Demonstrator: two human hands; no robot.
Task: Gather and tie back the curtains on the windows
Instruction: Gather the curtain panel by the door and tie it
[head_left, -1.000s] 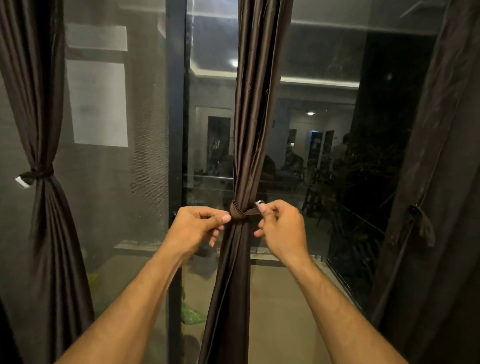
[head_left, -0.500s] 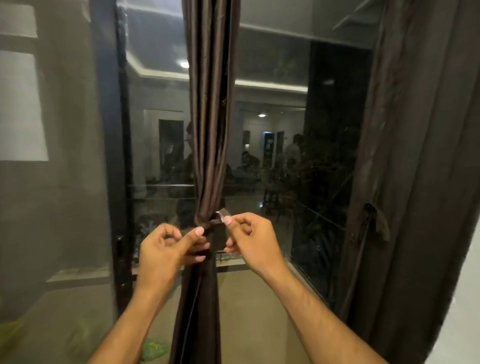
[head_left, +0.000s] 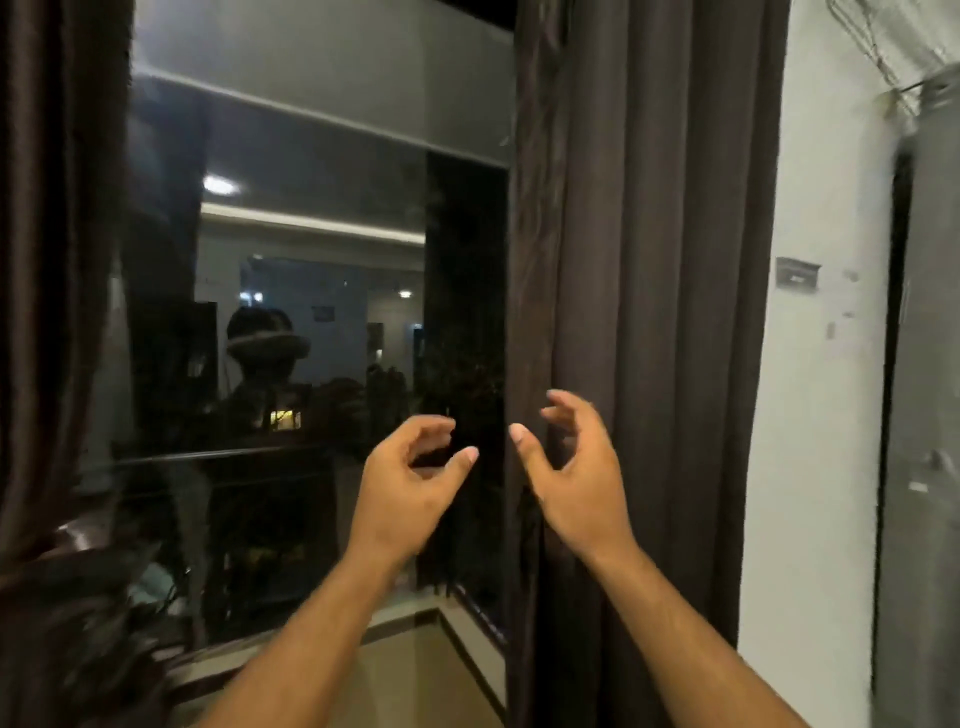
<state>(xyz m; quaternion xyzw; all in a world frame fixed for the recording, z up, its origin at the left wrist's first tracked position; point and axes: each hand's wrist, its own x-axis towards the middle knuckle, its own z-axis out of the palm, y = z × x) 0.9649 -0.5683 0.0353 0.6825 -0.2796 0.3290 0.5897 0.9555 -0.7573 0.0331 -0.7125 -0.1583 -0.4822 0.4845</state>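
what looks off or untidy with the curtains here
Nothing looks damaged or spilled. The only loose end is the right curtain: it hangs straight and ungathered along the window edge, with no tie visible. The left hand and right hand hover open beside it, gripping nothing.

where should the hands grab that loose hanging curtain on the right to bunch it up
Probably at the curtain's window-side edge, about where the right hand hovers, empty. The left hand could come from the glass side and the right reach round the wall side: its folds hang straight and untied, so sweeping them together there should gather them.
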